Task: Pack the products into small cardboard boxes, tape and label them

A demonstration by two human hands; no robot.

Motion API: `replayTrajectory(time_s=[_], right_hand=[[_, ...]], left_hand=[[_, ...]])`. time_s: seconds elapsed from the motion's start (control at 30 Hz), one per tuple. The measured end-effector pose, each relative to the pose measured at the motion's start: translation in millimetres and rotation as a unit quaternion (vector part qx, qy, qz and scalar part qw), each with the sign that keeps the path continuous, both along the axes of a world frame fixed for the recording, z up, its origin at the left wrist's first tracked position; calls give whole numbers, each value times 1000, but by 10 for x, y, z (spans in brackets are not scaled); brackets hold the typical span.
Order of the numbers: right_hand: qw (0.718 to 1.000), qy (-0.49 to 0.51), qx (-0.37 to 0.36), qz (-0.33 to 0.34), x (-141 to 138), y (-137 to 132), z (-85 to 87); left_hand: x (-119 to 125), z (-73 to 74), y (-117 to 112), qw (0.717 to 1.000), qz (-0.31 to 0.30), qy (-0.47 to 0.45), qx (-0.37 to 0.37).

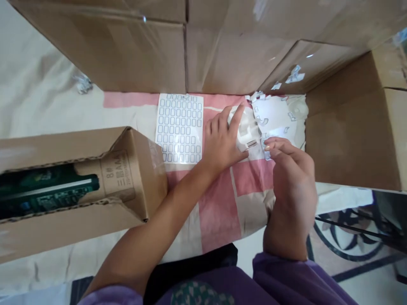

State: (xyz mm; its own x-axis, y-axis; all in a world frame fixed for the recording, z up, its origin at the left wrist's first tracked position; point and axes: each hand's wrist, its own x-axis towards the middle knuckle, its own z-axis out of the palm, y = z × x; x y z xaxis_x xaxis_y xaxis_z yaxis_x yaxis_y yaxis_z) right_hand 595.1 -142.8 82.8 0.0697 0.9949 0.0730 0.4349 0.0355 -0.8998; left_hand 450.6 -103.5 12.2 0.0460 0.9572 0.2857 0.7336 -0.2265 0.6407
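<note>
My left hand (222,142) grips a white plug adapter (245,129) with metal prongs, holding it down on the pink and cream cloth (219,212). My right hand (288,169) pinches a small blue-edged sticker (266,151) right beside the adapter's prongs. A sheet of blue-edged stickers (179,128) lies just left of my left hand. Behind the adapter lies a white backing sheet (276,116) with peeled sticker scraps on it.
Cardboard boxes (152,51) stand in a row along the back. An open cardboard box (349,135) lies on the right. On the left an open carton (127,178) holds green packages. A patterned floor shows at the lower right.
</note>
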Motion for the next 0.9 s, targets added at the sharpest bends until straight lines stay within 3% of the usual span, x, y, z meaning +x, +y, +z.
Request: replayTrajectory(time_s=[0.2,0.43,0.63,0.9], right_hand=[[999,45,-16,20,-25,23,-22],[978,131,-152,52,89,224,-68],[948,186,-243,90,43,295,-63],[956,127,-252,80,58,304,-103]], left_hand=[[-73,51,16,998,-32,-27,-42],[-27,-33,56,1000,-23,-8,2],[-42,0,15,1000,-13,-25,13],[-13,-54,29,999,1,-31,38]])
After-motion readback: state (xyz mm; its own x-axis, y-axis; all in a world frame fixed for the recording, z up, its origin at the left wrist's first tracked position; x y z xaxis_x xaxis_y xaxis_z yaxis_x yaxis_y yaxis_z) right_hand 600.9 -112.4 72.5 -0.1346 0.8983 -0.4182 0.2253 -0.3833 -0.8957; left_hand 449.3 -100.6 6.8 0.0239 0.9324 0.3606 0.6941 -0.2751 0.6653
